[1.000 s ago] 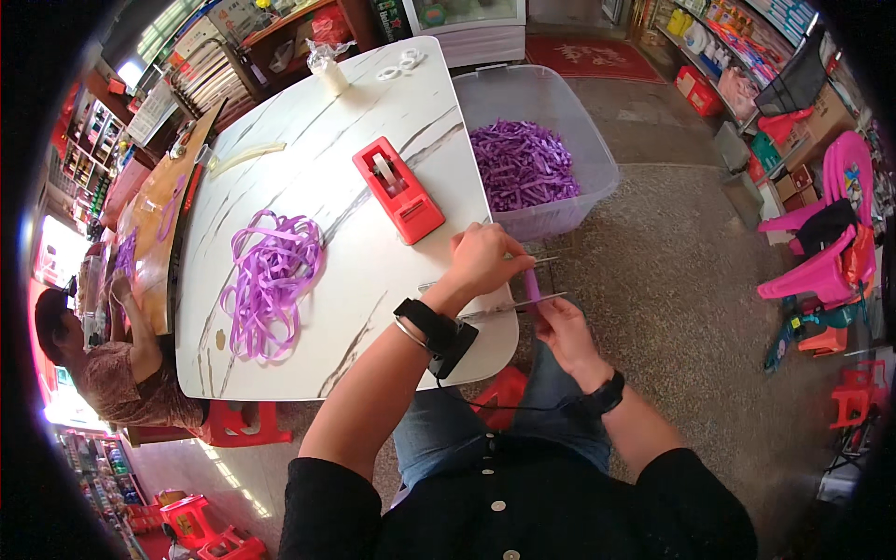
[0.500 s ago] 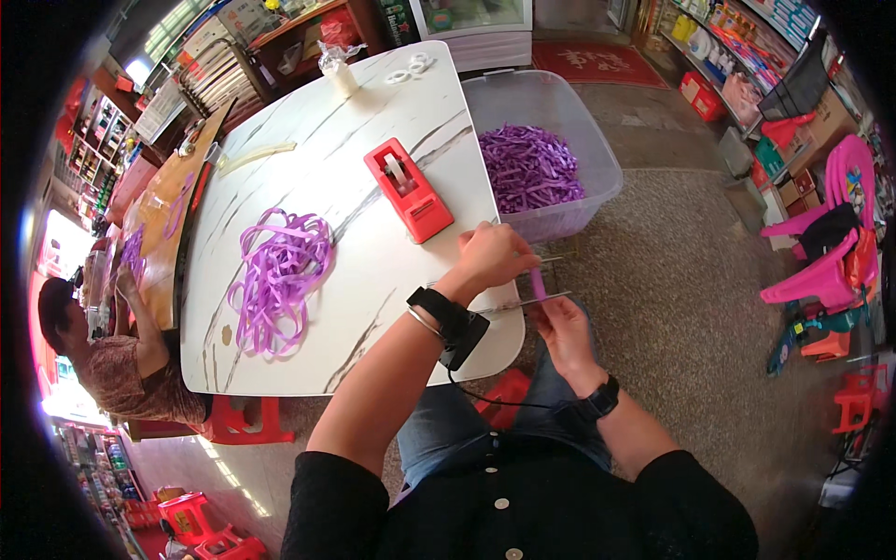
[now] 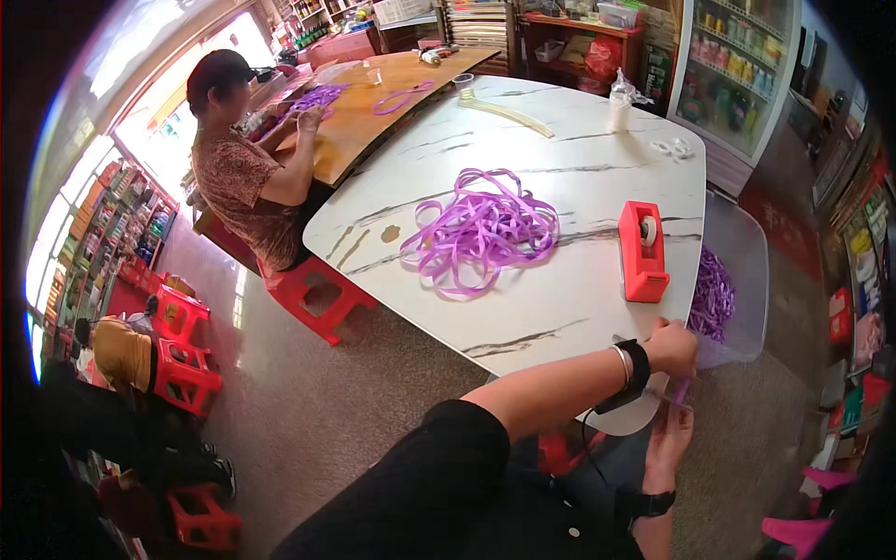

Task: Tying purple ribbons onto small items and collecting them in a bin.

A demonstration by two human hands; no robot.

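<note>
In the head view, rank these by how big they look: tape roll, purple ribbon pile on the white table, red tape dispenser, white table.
1. White table
2. Purple ribbon pile
3. Red tape dispenser
4. Tape roll

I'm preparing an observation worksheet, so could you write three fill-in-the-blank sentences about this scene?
The tape dispenser on the table is coloured ____.
The strip between the wearer's left hand and right hand is ____.
In the picture, the clear bin stands to the table's ____.

Missing words: red; purple; right.
</note>
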